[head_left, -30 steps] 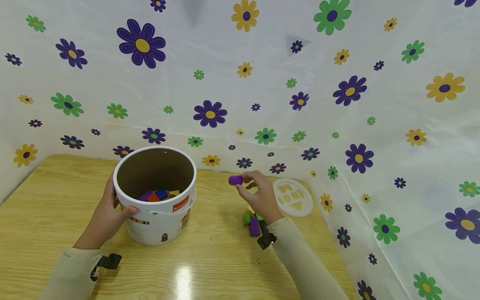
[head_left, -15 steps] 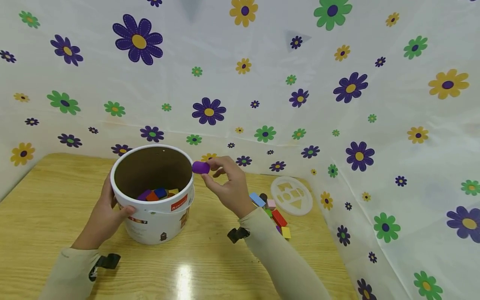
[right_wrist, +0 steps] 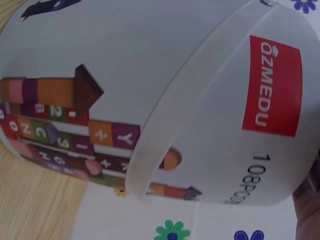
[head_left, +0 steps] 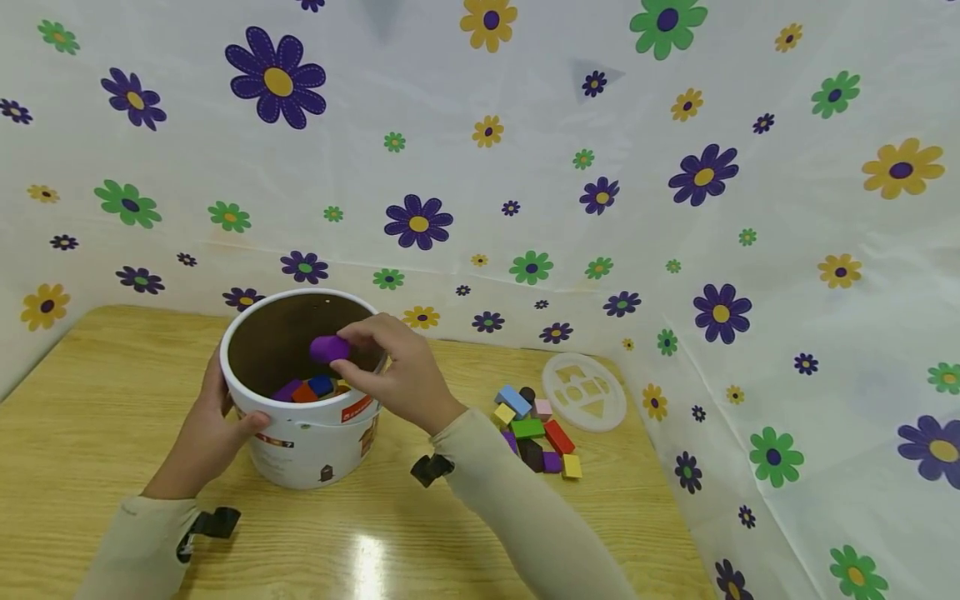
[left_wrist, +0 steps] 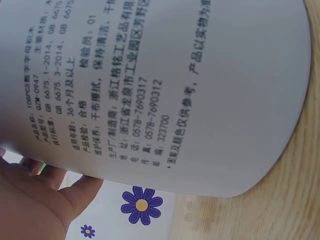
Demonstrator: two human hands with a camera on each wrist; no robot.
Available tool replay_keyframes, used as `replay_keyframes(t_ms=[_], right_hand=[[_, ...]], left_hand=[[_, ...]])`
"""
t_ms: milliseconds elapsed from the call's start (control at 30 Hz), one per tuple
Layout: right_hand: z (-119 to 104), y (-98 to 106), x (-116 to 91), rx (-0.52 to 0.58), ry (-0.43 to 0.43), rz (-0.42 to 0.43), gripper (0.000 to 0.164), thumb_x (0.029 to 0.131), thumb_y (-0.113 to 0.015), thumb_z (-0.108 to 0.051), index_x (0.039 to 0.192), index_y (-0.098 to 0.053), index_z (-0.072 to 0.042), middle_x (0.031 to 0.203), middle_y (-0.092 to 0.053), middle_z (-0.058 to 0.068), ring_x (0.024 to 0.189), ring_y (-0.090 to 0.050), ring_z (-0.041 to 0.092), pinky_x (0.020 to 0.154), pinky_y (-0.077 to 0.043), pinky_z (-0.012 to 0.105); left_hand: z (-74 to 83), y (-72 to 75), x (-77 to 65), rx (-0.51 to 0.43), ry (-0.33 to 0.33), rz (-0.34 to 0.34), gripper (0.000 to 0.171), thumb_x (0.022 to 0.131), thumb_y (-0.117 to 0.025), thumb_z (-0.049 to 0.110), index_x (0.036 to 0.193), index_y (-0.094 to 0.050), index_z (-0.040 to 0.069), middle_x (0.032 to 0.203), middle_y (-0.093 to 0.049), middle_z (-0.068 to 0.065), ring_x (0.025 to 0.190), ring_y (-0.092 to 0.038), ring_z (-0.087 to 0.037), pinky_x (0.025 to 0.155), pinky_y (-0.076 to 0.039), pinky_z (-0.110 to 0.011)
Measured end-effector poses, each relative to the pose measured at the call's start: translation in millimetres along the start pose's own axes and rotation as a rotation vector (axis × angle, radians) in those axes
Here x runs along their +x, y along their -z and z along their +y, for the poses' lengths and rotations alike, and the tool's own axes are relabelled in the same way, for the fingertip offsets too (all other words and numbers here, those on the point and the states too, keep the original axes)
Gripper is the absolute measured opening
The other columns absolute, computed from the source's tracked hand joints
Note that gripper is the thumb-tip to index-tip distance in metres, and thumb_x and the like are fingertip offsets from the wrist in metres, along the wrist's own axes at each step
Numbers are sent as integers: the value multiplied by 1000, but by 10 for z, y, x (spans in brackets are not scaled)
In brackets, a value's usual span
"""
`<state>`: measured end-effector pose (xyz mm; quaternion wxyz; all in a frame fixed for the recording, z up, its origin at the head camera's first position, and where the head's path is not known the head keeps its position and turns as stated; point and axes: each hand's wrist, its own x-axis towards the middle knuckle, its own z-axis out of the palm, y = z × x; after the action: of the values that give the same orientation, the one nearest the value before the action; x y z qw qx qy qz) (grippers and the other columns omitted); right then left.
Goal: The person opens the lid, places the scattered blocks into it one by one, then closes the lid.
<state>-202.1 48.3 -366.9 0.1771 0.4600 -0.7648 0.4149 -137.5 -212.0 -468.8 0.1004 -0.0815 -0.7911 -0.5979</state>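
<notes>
A white toy-block bucket (head_left: 288, 458) stands on the table at left in the head view. My left hand (head_left: 206, 442) holds its left side, thumb on the front below the rim; in the left wrist view, the fingers (left_wrist: 82, 195) lie along the printed wall. With thumb and fingers, my right hand (head_left: 405, 371) pinches a purple cylinder block (head_left: 327, 349) over the bucket's opening, inside the rim. Purple, blue (head_left: 321, 385) and orange-red (head_left: 303, 393) blocks lie within. In the right wrist view the bucket wall (right_wrist: 210, 135) hides most of the right hand (right_wrist: 309, 205).
Several loose blocks lie right of the bucket, among them a green block (head_left: 528, 428), a red block (head_left: 558, 437) and a light blue block (head_left: 513, 401). Behind them lies a white lid (head_left: 617, 404) with shaped cutouts. A flower-patterned sheet (head_left: 480, 200) rises behind the table.
My right hand has carried the purple cylinder block leftward from above the loose blocks to over the bucket's opening, uncovering the loose blocks. The left hand keeps its hold on the bucket.
</notes>
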Motion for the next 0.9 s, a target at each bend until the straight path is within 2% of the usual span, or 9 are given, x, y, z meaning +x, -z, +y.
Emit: replay_keyframes(t_ms=[300, 433, 633, 900], right_hand=[[-40, -118, 79, -39, -58, -111, 26, 92, -81, -16, 114, -71, -7, 111, -69, 0, 100, -61, 5, 92, -50, 10], [-48, -126, 91, -34, -66, -123, 27, 91, -81, -17, 115, -71, -6, 109, -70, 1, 100, -62, 7, 91, -51, 11], [-49, -128, 92, -57, -76, -141, 27, 92, -80, -18, 115, -71, -8, 108, -69, -2, 100, -61, 3, 90, -50, 10], [-53, -131, 89, -40, -99, -148, 26, 93, -80, -19, 115, -71, -9, 108, -68, -1, 100, -60, 4, 88, -50, 10]], left_hand=[[-15, 4, 2, -18, -5, -6, 98, 96, -71, 50, 164, 0, 45, 172, -11, -12, 151, -16, -55, 113, -13, -82], [-14, 11, 10, -11, -15, -7, 99, 95, -71, 50, 164, 0, 45, 172, -11, -11, 151, -17, -55, 113, -14, -82], [-5, 14, 13, -7, -19, -9, 98, 96, -71, 48, 164, -1, 45, 171, -14, -12, 149, -21, -55, 112, -18, -83], [-31, 5, 27, -18, -25, -7, 98, 95, -71, 50, 164, -1, 45, 171, -14, -11, 150, -21, -54, 113, -16, -83]])
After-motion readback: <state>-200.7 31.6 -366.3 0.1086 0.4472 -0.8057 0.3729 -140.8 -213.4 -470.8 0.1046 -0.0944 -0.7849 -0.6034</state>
